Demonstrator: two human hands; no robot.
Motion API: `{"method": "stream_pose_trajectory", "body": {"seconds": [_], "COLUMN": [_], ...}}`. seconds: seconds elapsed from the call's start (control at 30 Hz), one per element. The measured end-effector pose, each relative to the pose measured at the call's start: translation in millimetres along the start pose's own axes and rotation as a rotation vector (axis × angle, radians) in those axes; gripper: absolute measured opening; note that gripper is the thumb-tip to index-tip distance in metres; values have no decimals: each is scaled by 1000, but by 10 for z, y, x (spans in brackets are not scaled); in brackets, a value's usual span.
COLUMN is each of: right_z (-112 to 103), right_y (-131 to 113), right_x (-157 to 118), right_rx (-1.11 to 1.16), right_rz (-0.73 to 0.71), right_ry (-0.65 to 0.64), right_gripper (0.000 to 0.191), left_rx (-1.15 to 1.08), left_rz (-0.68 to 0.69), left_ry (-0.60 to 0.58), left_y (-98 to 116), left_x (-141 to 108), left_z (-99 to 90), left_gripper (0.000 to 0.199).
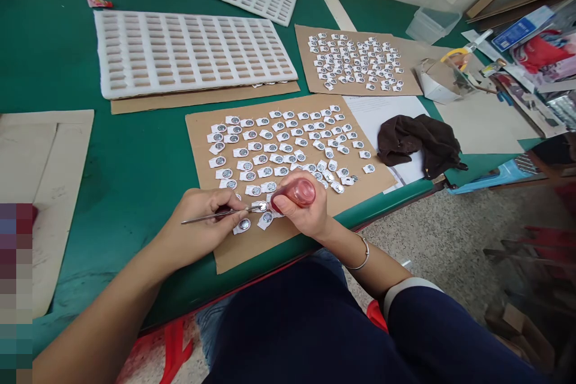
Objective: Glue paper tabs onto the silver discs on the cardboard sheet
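Observation:
My left hand [204, 222] pinches a pair of metal tweezers [198, 219], whose tip reaches a small white tag with a round dark-printed disc [260, 207]. In my right hand [306, 213] is a red squeeze bottle [299, 192], its base toward me and its nozzle hidden, held just right of that tag. Both hands are over a brown cardboard sheet [211, 183] near the table's front edge. Many similar round tags [270, 147] lie on it in loose rows. One tag [243, 225] sits close below the tweezers.
White foam trays with slots [193, 51] lie at the back left. A second cardboard sheet [303, 66] carries more tags. To the right are a dark brown cloth [418, 141], a paper sheet [360, 109], yellow-handled scissors [454, 54] and a clear plastic box [432, 23].

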State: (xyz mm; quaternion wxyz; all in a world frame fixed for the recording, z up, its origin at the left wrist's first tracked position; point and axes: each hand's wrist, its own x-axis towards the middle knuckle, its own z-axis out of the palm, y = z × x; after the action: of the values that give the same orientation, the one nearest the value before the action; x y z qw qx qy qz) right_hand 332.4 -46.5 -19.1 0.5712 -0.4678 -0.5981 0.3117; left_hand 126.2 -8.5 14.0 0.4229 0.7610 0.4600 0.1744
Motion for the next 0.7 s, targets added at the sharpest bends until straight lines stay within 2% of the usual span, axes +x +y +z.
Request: {"method": "stream_pose_trajectory", "body": {"seconds": [0.7], "right_z": [30], "right_y": [-18], "right_x": [14], "right_rx": [-8], "right_rz": [-54], "right_ry": [0], "right_gripper": [21], "left_rx": [49], "left_rz": [-15], "left_ry": [9], "left_y": [-42], "left_x": [-16], "left_z": [-14], "left_gripper": [28]}}
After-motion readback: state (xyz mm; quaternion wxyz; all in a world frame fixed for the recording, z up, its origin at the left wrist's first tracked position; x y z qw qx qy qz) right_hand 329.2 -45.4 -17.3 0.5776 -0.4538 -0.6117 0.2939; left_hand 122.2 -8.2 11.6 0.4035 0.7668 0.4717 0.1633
